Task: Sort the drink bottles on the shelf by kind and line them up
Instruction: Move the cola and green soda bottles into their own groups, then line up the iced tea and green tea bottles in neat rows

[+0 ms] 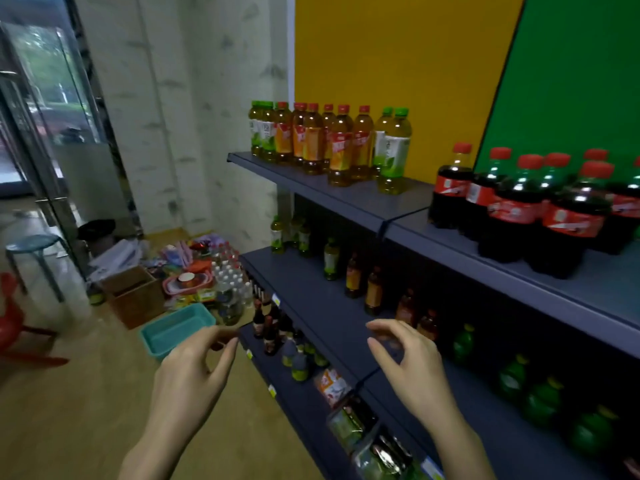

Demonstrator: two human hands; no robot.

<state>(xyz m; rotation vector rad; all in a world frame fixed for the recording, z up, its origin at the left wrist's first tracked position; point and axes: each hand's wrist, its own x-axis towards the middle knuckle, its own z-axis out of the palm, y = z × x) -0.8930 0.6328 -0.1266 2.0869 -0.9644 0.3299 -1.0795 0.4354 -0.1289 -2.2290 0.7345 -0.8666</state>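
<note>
On the top shelf [346,199] stand tea bottles: green-capped ones [263,131] at the left end, red-capped amber ones [332,143] in the middle, and two more green-capped ones [393,150] at the right. Cola bottles [526,209] with red caps crowd the shelf section to the right. The second shelf [322,306] holds green-tea bottles [330,259], dark amber bottles [372,289] and green soda bottles [540,396]. My left hand [194,372] and my right hand [412,362] hover in front of the lower shelves, fingers loosely curled, holding nothing.
On the floor to the left lie a teal plastic basket [176,329], a cardboard box [133,294], packs of water bottles [228,275] and mixed goods. A blue stool [34,251] and a red chair [14,323] stand further left. Small bottles and snack packets [332,382] fill the lower shelves.
</note>
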